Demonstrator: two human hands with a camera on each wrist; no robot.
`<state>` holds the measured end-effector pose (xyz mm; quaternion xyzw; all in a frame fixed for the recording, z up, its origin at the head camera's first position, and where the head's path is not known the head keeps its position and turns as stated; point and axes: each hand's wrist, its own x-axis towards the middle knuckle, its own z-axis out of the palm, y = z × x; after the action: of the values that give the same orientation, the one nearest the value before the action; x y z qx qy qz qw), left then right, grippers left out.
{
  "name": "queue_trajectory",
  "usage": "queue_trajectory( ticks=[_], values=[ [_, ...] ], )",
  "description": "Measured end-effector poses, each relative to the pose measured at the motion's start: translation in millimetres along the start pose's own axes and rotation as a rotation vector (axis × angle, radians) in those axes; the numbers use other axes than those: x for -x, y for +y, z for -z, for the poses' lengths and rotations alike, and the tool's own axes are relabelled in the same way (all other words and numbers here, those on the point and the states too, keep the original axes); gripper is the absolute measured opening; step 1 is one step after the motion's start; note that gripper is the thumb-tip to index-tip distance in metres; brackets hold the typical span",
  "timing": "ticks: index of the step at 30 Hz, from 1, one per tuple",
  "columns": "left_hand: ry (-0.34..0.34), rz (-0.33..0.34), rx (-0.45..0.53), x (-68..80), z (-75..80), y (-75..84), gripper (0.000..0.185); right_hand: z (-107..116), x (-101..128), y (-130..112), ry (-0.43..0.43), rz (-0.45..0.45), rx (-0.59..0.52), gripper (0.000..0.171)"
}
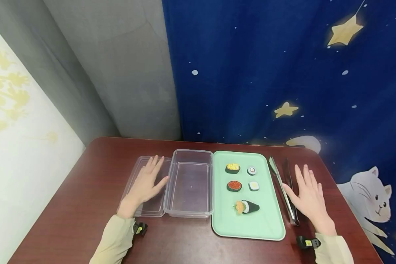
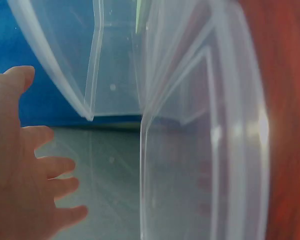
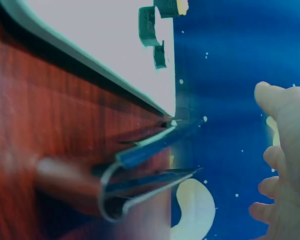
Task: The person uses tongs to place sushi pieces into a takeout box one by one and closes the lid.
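left hand (image 1: 147,182) fingers spread on lid (image 1: 136,172) | right hand (image 1: 308,197) fingers spread beside tongs (image 1: 282,189)

The left hand (image 2: 20,165) fills the lower left of the view, fingers (image 2: 55,166) spread and relaxed, with nothing in its grip. Just right of the fingertips lies a clear plastic lid (image 2: 200,170), its raised rim running down the middle of the picture. Beyond it, further off, stands a clear plastic container (image 2: 110,60), its wall and corner showing. Reddish-brown tabletop (image 2: 290,100) runs along the right edge. Blue cloth (image 2: 20,40) shows behind the container.
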<state>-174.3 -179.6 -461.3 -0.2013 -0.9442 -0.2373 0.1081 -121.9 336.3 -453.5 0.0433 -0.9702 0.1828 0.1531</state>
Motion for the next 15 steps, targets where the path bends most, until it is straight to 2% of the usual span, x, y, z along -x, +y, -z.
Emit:
queue_trajectory(
  ticks=[4,9,12,15],
  values=[
    [-0.002,-0.026,0.106,2.5,-6.6,4.7,0.066,-4,4,-1,-0.019,-0.030,-0.070,0.083],
    [-0.017,-0.005,0.204,6.3,-12.8,8.8,0.064,-12,8,1,-0.039,-0.057,-0.112,0.088],
    [0.002,0.001,0.247,7.5,-16.0,10.5,0.060,-17,10,2,-0.035,-0.058,-0.108,0.090],
    [0.054,-0.028,0.295,7.1,-19.6,12.0,0.054,-19,11,3,-0.035,-0.075,-0.094,0.091]
  ],
)
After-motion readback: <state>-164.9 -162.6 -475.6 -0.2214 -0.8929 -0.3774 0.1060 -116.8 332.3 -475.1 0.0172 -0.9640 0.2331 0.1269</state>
